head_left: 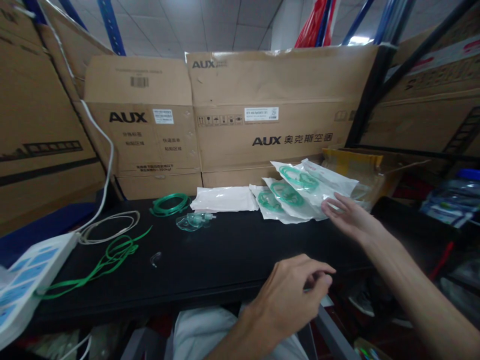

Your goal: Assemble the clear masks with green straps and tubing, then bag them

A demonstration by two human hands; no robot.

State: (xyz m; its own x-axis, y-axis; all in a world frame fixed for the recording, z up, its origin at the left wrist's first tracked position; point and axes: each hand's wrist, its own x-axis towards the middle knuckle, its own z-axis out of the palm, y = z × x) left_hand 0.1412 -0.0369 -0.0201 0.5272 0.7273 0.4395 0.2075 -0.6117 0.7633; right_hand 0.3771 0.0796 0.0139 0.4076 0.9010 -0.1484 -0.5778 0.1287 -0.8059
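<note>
My right hand (pixel 348 215) is open, its fingers stretched out at the near right edge of a stack of sealed packets. Through the clear front of the top packet (pixel 300 177) shows coiled green tubing. Several such packets overlap in a fan. Whether my fingertips touch them or only hover there, I cannot tell. Over the table's front edge, my left hand (pixel 292 290) is loosely curled, with a gap between thumb and forefinger and nothing visible in it. Left of the packets lie a flat white packet (pixel 225 199), a clear mask (pixel 194 221) and a coil of green tubing (pixel 170 204).
The black table (pixel 210 260) bears a green strap (pixel 112 260), a small clear piece (pixel 155 258), a pale cable coil (pixel 108 227) and a white power strip (pixel 33 280). Cardboard boxes (pixel 232 165) wall the back. An open carton (pixel 352 162) and a blue-capped bottle (pixel 453 197) stand right.
</note>
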